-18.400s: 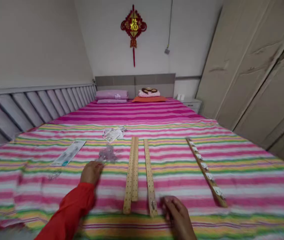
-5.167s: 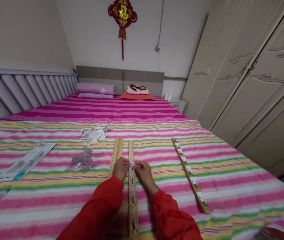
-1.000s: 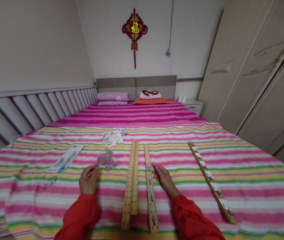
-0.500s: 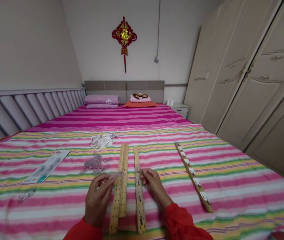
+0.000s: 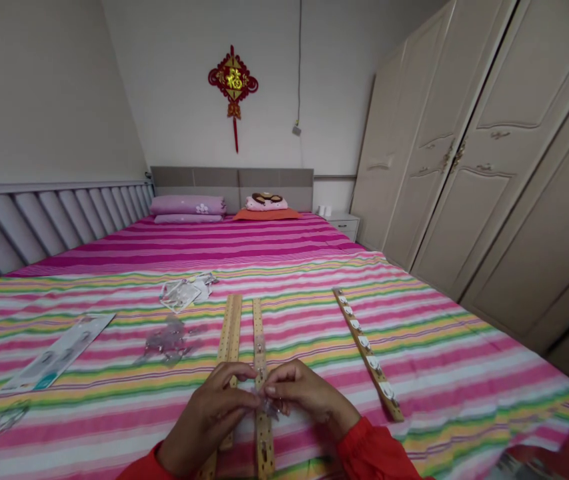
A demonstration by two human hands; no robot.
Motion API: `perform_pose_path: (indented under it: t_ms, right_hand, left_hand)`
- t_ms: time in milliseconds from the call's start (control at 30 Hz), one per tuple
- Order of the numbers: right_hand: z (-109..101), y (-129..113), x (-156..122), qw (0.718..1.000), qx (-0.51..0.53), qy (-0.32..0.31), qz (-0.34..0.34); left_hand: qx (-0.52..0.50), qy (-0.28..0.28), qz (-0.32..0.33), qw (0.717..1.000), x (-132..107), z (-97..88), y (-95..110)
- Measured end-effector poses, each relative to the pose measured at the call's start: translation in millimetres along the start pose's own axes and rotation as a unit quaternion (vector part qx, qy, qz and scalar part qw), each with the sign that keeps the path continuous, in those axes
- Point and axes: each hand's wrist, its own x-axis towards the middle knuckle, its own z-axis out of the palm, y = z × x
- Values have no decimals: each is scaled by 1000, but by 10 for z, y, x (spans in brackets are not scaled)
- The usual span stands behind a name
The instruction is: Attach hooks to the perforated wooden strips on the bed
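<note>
My left hand [image 5: 211,408] and my right hand [image 5: 309,392] meet over a narrow wooden strip with rows of small holes [image 5: 257,320]. Between their pinched fingertips is a small clear plastic hook piece [image 5: 268,405], partly hidden by the fingers. Several clear-backed metal hooks sit along that strip, one of them a metal hook [image 5: 265,449] at its near end. Just left, two similar perforated wooden strips [image 5: 233,323] lie side by side, their near ends partly behind my left hand.
Loose clear hooks [image 5: 170,340] lie in a pile on the left, with packaging [image 5: 184,293] beyond. Farther left are a long hook package [image 5: 61,353] and a tangled clear item [image 5: 8,419]. On the right lies a wooden strip with white hooks [image 5: 370,353]. A striped sheet [image 5: 314,320] covers the bed.
My left hand has moved right, bringing the small clear piece to my right hand over the middle strip. The hands were apart before. The camera view has turned slightly right.
</note>
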Motion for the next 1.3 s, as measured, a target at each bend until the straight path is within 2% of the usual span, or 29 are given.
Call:
perform_pose_path:
  t_ms: [100,200,300,367,433,500,600,833,1067,1300]
  right_hand:
    - [-62,75,24,999,37,11,11]
    - [-98,115,102,996,88,24,15]
    - [-124,109,245,993,109,55,0]
    - [-162,101,384,989,108,99,-14]
    - [-227,104,550,982,105,155,-24]
    - [-309,123,723,972,103,208,-33]
    - [-429,179,950,961,98,256,-46]
    - [-595,365,1271,950,91,293,-52]
    - [-701,494,1482,942,89,317,-55]
    - [-722,588,1534,940,86,324,-56]
  left_hand:
    - [-23,-2,-25,999,23,45,-103]
    - [-68,23,-65,995,72,91,-226]
    - [-121,59,-157,978,155,146,-366]
    - [-172,93,-255,947,229,200,-473]
    - [-225,122,-347,902,319,272,-593]
    - [-264,126,-402,868,421,358,-725]
    - [-300,123,-413,851,570,501,-945]
    - [-329,178,-421,826,730,771,-1388]
    - [-309,189,-448,817,778,901,-1600]
    - [-238,177,-460,837,768,982,-1674]
